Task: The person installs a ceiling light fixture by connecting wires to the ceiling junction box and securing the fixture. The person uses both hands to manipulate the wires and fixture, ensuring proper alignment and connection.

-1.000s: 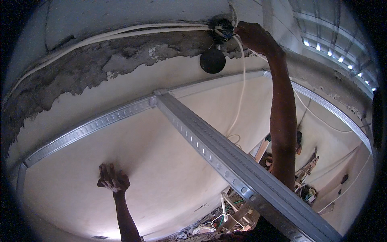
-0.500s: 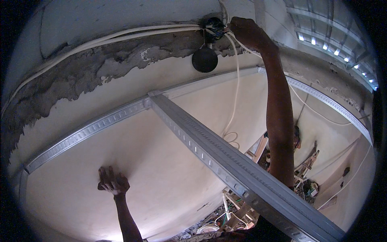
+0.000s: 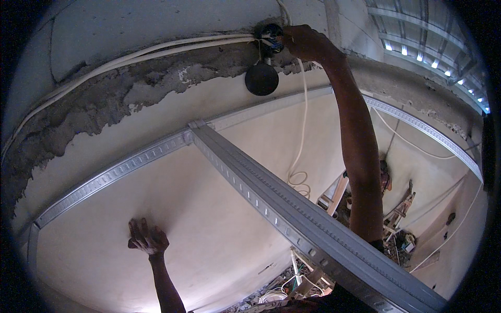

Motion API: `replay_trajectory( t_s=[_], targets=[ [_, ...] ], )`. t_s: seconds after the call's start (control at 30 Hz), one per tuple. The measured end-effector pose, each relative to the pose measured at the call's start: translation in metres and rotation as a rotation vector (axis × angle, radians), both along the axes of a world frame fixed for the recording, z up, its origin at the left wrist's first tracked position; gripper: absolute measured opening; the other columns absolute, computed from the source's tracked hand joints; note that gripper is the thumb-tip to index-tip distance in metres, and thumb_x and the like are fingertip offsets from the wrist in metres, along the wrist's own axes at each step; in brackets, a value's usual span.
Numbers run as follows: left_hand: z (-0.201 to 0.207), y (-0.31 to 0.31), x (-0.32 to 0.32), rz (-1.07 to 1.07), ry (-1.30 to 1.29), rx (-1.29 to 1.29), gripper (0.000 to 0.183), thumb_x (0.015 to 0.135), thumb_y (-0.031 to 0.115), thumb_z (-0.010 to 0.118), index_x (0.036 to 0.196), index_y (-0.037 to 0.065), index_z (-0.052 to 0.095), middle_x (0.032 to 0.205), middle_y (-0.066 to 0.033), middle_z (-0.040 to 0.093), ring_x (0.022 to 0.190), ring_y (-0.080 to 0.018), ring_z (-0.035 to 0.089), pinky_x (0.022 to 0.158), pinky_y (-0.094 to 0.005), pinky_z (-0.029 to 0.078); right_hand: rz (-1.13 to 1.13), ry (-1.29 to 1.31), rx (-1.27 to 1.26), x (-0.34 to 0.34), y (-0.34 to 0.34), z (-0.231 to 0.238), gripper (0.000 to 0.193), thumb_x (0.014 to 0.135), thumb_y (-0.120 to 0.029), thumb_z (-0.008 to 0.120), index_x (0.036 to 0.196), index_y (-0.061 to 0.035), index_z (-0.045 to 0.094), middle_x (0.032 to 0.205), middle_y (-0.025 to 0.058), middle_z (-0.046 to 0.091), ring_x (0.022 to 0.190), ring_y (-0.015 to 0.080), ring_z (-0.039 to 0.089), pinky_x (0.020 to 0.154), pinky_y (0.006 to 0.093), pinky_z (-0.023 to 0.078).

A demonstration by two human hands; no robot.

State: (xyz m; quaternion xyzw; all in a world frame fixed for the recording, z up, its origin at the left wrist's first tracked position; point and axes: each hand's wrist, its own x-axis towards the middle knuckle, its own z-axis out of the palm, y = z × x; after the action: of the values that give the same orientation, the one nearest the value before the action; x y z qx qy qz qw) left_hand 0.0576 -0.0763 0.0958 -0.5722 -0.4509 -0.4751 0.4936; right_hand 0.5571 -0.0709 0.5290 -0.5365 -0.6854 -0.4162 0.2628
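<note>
My left hand [image 3: 148, 237] rests against the cream wall [image 3: 209, 219], fingers stretched out and nothing in them. High up, my right hand [image 3: 308, 41] is closed at the right edge of a round black junction box [image 3: 271, 39] set in the grey wall. Dark wires crowd the box's opening. The fingertips hide what they pinch. Below the box hangs a round black lid [image 3: 262, 79]. White cables [image 3: 156, 46] run into the box from the left, and another white cable [image 3: 303, 109] drops beneath my right hand and coils lower down.
A grey metal channel [image 3: 292, 203] crosses diagonally between my arms, joined to a wall track [image 3: 120, 168]. Far below, a person [image 3: 385, 177] is partly hidden behind my right forearm. Wooden pieces [image 3: 399, 211] and a cable coil [image 3: 272, 296] lie among rubble. A metal roof [image 3: 417, 36] shows upper right.
My right hand has moved slightly left, closer against the junction box's opening. My left hand stays on the wall. The view has shifted a little.
</note>
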Motion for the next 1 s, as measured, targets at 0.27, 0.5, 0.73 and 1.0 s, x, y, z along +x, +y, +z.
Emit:
replay_trajectory(
  t_s=[0.27,0.5,0.73,1.0],
  targets=[
    [-0.001,0.002,0.000,0.015,0.008,-0.027,0.051,0.088,0.032,0.050,0.128,0.002,0.049,0.134,-0.0214,0.046,0.127,-0.0411,0.039,0.097,-0.0529,0.029,-0.024,-0.033,-0.082,0.009,0.007,-0.001,0.035,0.097,-0.034,0.042,0.103,-0.0048,0.060,0.088,0.0183,0.065,0.083,0.0340,0.063,0.078,0.0485,0.049],
    [-0.001,0.001,-0.001,0.031,0.002,-0.009,0.049,0.088,0.032,0.049,0.128,0.003,0.048,0.133,-0.0213,0.045,0.125,-0.0401,0.040,0.095,-0.0504,0.030,0.006,0.084,-0.106,0.005,0.006,-0.014,0.037,0.098,-0.034,0.039,0.112,-0.0064,0.059,0.102,0.0188,0.064,0.095,0.0366,0.061,0.088,0.0487,0.046],
    [-0.003,0.004,-0.001,0.000,-0.005,-0.013,0.050,0.089,0.033,0.047,0.129,0.004,0.047,0.136,-0.0210,0.043,0.127,-0.0395,0.038,0.098,-0.0514,0.027,-0.043,-0.010,0.133,0.023,0.035,-0.038,0.028,0.094,-0.025,0.044,0.108,-0.0085,0.063,0.098,0.0153,0.066,0.087,0.0356,0.064,0.082,0.0466,0.050],
    [-0.033,0.022,-0.023,-0.012,-0.041,-0.082,0.055,0.090,0.036,0.045,0.136,0.005,0.040,0.143,-0.0145,0.037,0.135,-0.0346,0.029,0.108,-0.0456,0.020,0.253,0.085,0.401,0.014,0.039,-0.056,0.019,0.089,-0.015,0.052,0.098,-0.0082,0.067,0.099,0.0154,0.066,0.089,0.0339,0.064,0.077,0.0435,0.052]
  ],
)
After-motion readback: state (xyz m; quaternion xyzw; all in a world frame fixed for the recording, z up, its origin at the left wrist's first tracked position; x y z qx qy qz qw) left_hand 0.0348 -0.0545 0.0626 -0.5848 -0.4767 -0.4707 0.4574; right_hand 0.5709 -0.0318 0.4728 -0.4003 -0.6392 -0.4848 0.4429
